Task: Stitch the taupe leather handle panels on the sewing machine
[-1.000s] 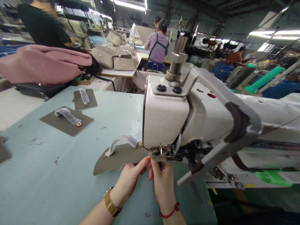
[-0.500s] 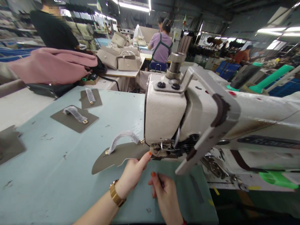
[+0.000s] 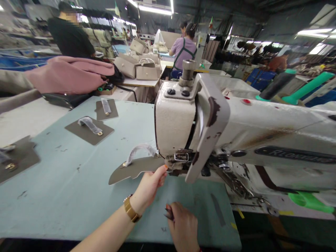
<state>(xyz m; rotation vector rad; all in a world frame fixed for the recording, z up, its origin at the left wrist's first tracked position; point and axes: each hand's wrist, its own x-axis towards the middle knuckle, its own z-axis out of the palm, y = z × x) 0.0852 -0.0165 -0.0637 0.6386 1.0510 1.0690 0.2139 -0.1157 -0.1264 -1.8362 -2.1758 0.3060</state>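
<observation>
My left hand (image 3: 151, 185), a gold watch on its wrist, reaches to the sewing machine's (image 3: 174, 122) needle area. Its thumb and fingers are pinched together at the near edge of a grey-brown leather panel (image 3: 136, 169); what lies between them is hidden. The panel carries a plastic-wrapped handle (image 3: 140, 148) with gold buckles, and its right end is under the machine head. Lower right, my right hand (image 3: 183, 222) is closed around small dark thread snips (image 3: 169, 212), their points facing left, above the table.
Two similar panels with wrapped handles, a middle one (image 3: 89, 129) and a far one (image 3: 107, 109), lie on the pale green table (image 3: 65, 189). Another panel (image 3: 18, 159) sits at the left edge. A bent grey bar (image 3: 207, 129) fronts the machine. Pink material (image 3: 70, 75), beige bags (image 3: 147, 71) and co-workers are beyond.
My right hand has moved down and turned, so the snips now point left. My left hand stays by the needle area, fingers more curled. The view has shifted slightly.
</observation>
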